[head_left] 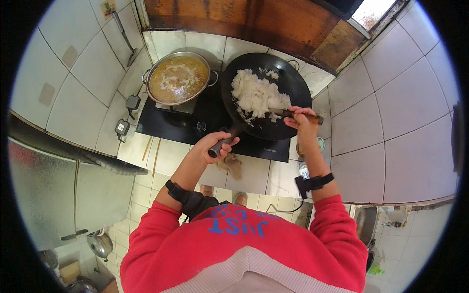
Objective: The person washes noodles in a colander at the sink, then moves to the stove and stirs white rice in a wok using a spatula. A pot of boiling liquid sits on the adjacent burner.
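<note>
My left hand is closed around the handle of a black wok on the right side of the gas stove. White cooked rice lies in the wok, mostly towards its left half. My right hand grips the wooden handle of a spatula above the wok's right front part; the spatula's end is hidden at the rice. To the left, a two-handled metal pot holds yellowish soup with pale foam on it.
A brown cloth and chopsticks lie on the tiled counter before the stove. A ladle hangs on the left wall above two small black objects. Jars stand by the right wall near my right forearm. A refrigerator is at left, a sink at lower right.
</note>
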### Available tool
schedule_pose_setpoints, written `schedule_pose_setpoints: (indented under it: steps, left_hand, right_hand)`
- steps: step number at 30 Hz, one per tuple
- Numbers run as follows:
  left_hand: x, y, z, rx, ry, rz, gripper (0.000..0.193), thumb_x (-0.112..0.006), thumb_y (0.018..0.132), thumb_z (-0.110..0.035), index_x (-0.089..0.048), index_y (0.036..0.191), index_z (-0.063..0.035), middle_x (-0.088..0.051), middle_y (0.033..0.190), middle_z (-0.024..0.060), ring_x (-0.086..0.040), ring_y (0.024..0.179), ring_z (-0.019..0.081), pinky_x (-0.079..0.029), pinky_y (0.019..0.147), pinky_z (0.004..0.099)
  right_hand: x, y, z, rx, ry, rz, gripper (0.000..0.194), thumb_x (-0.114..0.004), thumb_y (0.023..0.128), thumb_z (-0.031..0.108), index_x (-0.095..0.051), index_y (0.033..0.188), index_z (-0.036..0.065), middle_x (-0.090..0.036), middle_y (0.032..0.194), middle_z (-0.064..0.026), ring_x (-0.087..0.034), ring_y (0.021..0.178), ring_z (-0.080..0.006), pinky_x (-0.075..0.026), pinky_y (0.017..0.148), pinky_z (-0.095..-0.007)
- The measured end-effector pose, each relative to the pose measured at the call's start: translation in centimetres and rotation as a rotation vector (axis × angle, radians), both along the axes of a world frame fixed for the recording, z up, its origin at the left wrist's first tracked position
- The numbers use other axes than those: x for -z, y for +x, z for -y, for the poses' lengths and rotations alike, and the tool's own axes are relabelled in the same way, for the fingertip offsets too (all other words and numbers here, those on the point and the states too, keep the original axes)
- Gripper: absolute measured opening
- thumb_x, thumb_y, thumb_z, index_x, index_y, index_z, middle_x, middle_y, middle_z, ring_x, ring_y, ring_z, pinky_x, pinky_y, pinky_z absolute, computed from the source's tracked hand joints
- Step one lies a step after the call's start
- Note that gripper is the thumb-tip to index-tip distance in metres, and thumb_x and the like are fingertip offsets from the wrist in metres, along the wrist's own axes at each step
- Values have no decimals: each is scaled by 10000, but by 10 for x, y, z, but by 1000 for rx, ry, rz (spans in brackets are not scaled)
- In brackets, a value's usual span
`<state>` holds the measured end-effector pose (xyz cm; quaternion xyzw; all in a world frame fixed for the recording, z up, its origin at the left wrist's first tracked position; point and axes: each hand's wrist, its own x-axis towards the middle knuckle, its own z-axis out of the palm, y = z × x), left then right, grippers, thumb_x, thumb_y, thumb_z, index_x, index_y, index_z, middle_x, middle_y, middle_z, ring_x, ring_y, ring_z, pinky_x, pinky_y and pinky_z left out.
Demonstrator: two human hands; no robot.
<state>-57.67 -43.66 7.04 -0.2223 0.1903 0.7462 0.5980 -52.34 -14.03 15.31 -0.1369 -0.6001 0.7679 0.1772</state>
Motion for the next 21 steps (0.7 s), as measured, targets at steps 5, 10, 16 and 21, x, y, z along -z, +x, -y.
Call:
schedule_pose_setpoints:
  steps: [5,10,16,21]
  left_hand:
    - [-1,0,1,36,20,-36,214,-513,913,-161,-471,1046,2,-606,956,78,-477,526,76,-425,388,190]
    - [-2,2,1,2,10,-60,224,-512,916,-173,-489,1040,13,-603,948,73,-469,522,74,-420,389,193]
    - [-2,-1,2,51,36,-37,233,-516,914,-177,-484,1045,13,-596,951,69,-462,517,76,-414,388,192]
    - [-2,1,2,15,3,-1,253,-518,912,-190,-498,1049,22,-585,912,52,-464,519,74,-419,393,189]
  right_hand:
    - [46,-14,-29,136,-181,-265,60,-549,781,19,-555,832,51,-641,933,-138,-631,672,-231,-587,580,-355]
    - [32,-14,-94,443,-528,77,61,-578,795,65,-589,797,5,-641,792,-93,-601,635,-208,-573,578,-288]
    - [54,3,-160,565,-1061,90,220,-554,869,145,-532,716,-11,-620,710,-129,-586,541,-218,-555,481,-247]
    - [74,8,-166,736,-1133,48,219,-555,875,161,-516,730,2,-623,708,-142,-587,526,-213,-552,468,-248]
